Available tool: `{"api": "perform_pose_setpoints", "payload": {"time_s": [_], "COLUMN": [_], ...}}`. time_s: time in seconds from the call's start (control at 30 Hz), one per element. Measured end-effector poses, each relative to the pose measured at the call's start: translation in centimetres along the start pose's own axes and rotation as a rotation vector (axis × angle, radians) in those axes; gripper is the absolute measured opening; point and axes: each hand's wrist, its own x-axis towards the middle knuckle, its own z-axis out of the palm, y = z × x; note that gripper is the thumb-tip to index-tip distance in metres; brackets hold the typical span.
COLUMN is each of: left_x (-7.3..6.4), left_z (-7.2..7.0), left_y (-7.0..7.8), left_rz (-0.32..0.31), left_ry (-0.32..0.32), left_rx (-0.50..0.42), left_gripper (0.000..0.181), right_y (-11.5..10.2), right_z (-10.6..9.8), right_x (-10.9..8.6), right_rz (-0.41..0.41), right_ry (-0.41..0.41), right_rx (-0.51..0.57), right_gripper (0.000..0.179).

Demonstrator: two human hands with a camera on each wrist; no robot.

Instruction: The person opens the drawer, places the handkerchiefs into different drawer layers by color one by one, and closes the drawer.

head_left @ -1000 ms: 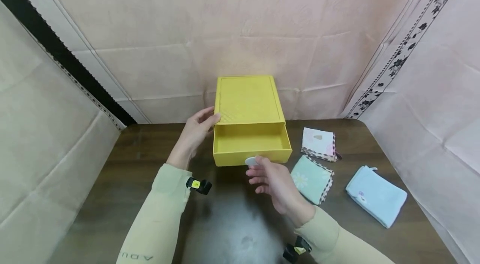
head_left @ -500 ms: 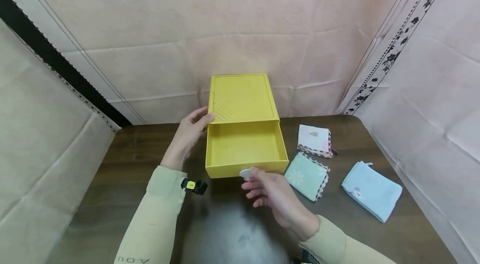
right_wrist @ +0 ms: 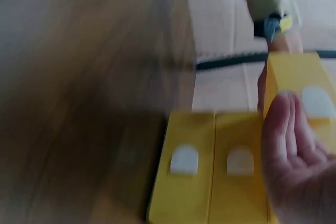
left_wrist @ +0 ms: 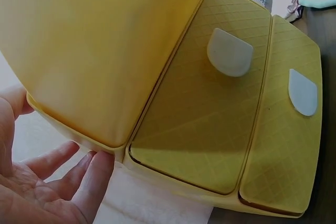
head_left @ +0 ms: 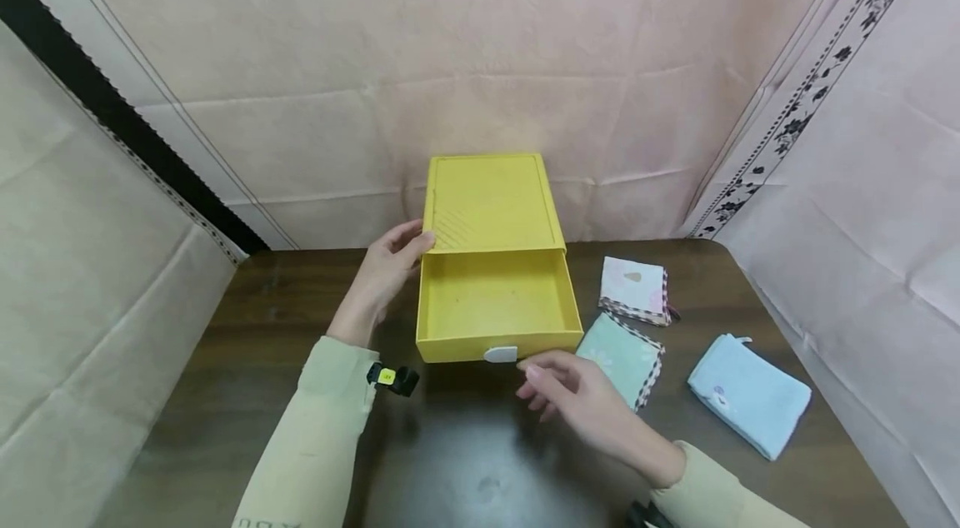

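Note:
A yellow drawer cabinet [head_left: 491, 203] stands at the back of the dark table. Its top drawer [head_left: 480, 295] is pulled well out, with only the bare yellow inside showing. White tab handles mark the fronts; the top drawer's handle [head_left: 501, 354] is uncovered in the head view. Below it, two closed drawers with tabs [left_wrist: 231, 53] show in the left wrist view. My left hand [head_left: 381, 274] touches the cabinet's left side near the front, fingers fairly straight. Just right of the top handle, at the drawer's front lower edge, is my right hand [head_left: 581, 395], fingers loosely bent and holding nothing.
To the right of the cabinet lie a folded white cloth [head_left: 633, 286], a mint-green cloth [head_left: 622, 357] with a checked edge, and a light blue cloth [head_left: 750, 395]. Pale fabric panels [head_left: 480, 37] rise behind the table and on both sides.
The top drawer has come further out toward me. My right hand has let go of its white handle and shifted slightly right. My left hand stays on the cabinet's side.

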Motion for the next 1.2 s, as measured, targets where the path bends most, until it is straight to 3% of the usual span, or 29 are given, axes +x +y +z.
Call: {"api": "perform_pose_setpoints", "payload": {"time_s": [0.2, 0.27, 0.37, 0.43, 0.57, 0.67, 1.03, 1.2], "left_x": [-0.2, -0.2, -0.2, -0.3, -0.3, -0.4, -0.5, -0.3], "left_z": [0.5, 0.5, 0.5, 0.5, 0.6, 0.6, 0.2, 0.5], "left_y": [-0.3, -0.1, 0.2, 0.2, -0.1, -0.6, -0.8, -0.4], "left_rz": [-0.002, 0.001, 0.017, 0.026, 0.016, -0.002, 0.009, 0.009], "left_ry": [-0.005, -0.007, -0.011, -0.012, -0.009, -0.006, 0.024, 0.033], "left_rx": [-0.015, -0.012, -0.016, -0.023, -0.033, -0.034, -0.015, -0.012], "left_gripper": [0.062, 0.062, 0.063, 0.063, 0.063, 0.063, 0.064, 0.063], "right_y": [1.9, 2.8, 3.5, 4.3, 6.7, 8.4, 11.3, 11.9], "right_z": [-4.5, -6.3, -8.6, -10.0, -12.5, -13.9, -15.6, -15.4], "right_x": [-1.5, -1.7, -1.5, -1.0, 0.6, 1.7, 5.2, 5.7], "right_rz": [-0.173, -0.163, -0.065, 0.002, 0.128, 0.215, 0.397, 0.541], "right_ry": [-0.132, -0.185, -0.236, -0.182, 0.041, 0.126, 0.147, 0.161], "right_rx": [-0.193, -0.282, -0.396, -0.494, -0.696, -0.788, -0.957, -0.97], "right_gripper": [0.023, 0.023, 0.028, 0.038, 0.073, 0.093, 0.11, 0.118]}}
